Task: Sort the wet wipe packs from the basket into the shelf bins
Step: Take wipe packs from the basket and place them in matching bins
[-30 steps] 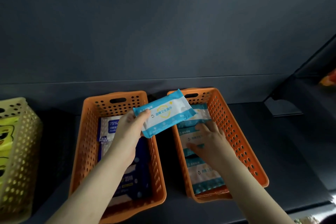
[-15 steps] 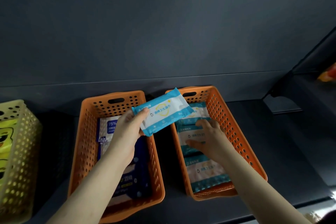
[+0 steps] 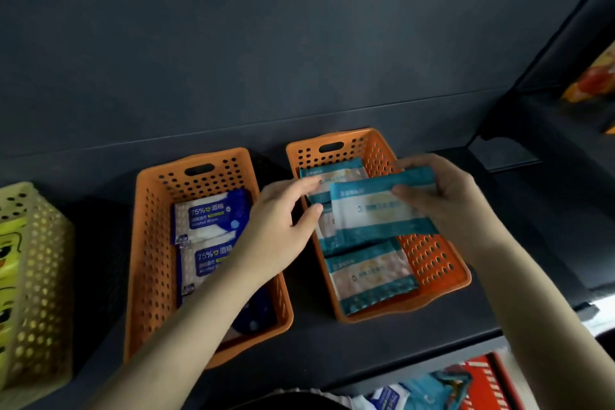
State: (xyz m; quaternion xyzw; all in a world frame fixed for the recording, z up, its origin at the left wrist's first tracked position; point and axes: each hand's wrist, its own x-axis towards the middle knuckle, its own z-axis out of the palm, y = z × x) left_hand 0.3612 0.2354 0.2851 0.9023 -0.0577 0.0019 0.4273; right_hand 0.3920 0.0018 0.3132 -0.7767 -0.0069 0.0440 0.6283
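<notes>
A yellow bin (image 3: 36,280) at far left holds yellow-printed packs. The left orange bin (image 3: 149,243) holds dark blue alcohol wipe packs (image 3: 209,216). The left hand (image 3: 283,223) hovers between the orange bins, fingers loosely spread and gripping nothing, fingertips at the teal packs (image 3: 369,273) lying in the right orange bin (image 3: 439,263). Above these, the right hand (image 3: 446,196) pinches one teal wipe pack (image 3: 372,210) by its right end.

Head camera, close, downward onto shelf (image 3: 382,339)
</notes>
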